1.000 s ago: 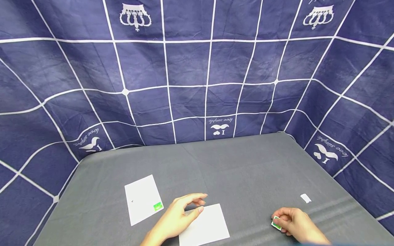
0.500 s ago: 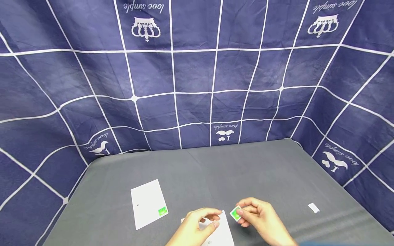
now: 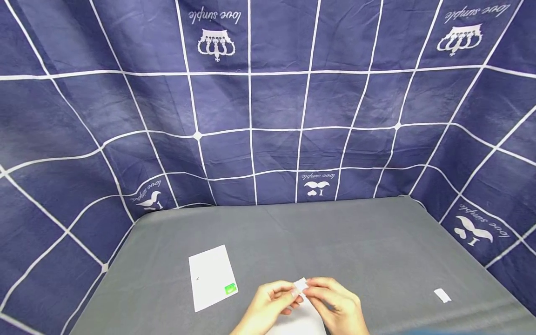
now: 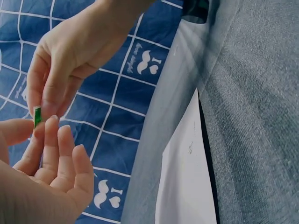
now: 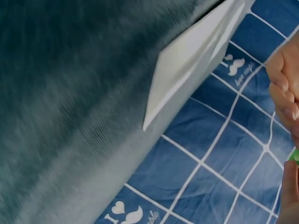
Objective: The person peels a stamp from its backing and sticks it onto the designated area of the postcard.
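In the head view, both hands meet over a white envelope-like sheet at the near edge. Between them is a small stamp, its white back facing up. My left hand pinches one side with thumb and fingers. My right hand pinches the other side with its fingertips. The stamp's green face shows in the left wrist view, held in the air. A bit of green stamp appears at the edge of the right wrist view. The hands hide the upper part of the sheet below.
To the left lies another white sheet with a green stamp at its corner. A small white piece lies on the right of the grey cloth surface. Blue checked fabric hangs behind and at the sides.
My right hand has brought the stamp leftward from the right side to my left hand and turned it white side up. My left hand has moved right and now pinches it too.
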